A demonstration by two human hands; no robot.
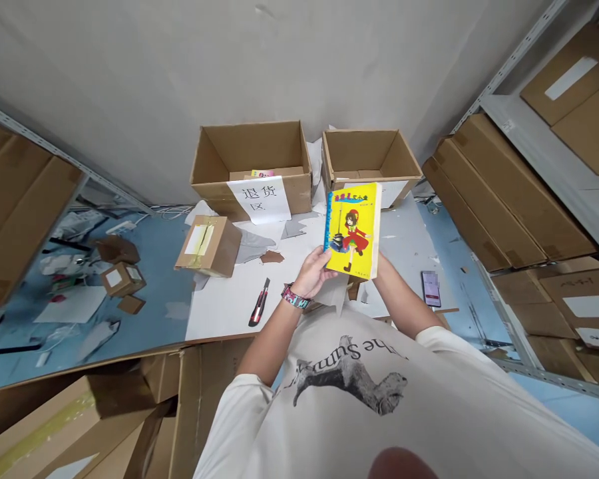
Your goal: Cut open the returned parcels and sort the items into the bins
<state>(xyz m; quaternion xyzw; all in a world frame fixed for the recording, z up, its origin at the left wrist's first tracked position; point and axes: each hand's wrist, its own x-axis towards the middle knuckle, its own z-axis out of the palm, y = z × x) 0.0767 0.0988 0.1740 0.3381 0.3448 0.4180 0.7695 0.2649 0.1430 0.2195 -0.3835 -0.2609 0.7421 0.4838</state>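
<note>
While upright, a yellow paperback book [352,231] pinched at its lower corner by the left hand [310,273]

An open cardboard box [251,156] stands left of a second box [372,156], both behind your paper-covered counter [219,313]. Metal shelving [544,126] stands on your right.

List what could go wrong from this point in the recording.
The yellow paperback is held up between the left hand and right hand, so it could slip and drop onto the table. The red utility knife lies just below the left forearm, and it could cut that arm if its blade is exposed; the view can't confirm this.
</note>
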